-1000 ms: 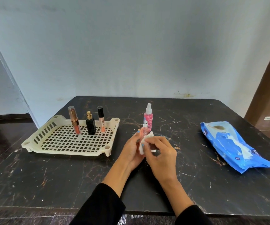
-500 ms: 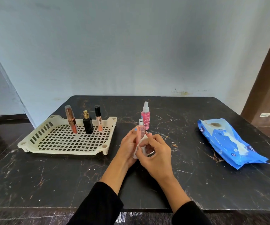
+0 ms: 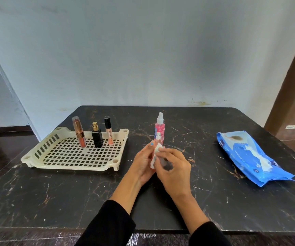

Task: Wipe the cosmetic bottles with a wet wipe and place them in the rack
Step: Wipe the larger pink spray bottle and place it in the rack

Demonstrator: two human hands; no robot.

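dark marbled tabletop [image 3: 72,201] carries all items. cream slotted rack [image 3: 36,155] sits at left, mid-depth; three items stand upright along its far side: copper-toned tube [image 3: 79,133], black square bottle [image 3: 97,136] with gold cap, slim peach gloss tube [image 3: 109,131] with black cap. blue wipes pack [image 3: 249,155] lies flat at right, well apart from the rack, a white wipe showing at its opening. tall pink spray bottle [image 3: 160,127] stands upright on the tabletop at centre, just beyond the hands. left hand [image 3: 143,164] grips a small pink bottle [image 3: 158,142] upright, fingers curled round its body, white cap clear above. right hand [image 3: 174,167] pinches a white wet wipe [image 3: 156,151] and presses it against the small bottle's side. both sleeves black, entering from the near edge
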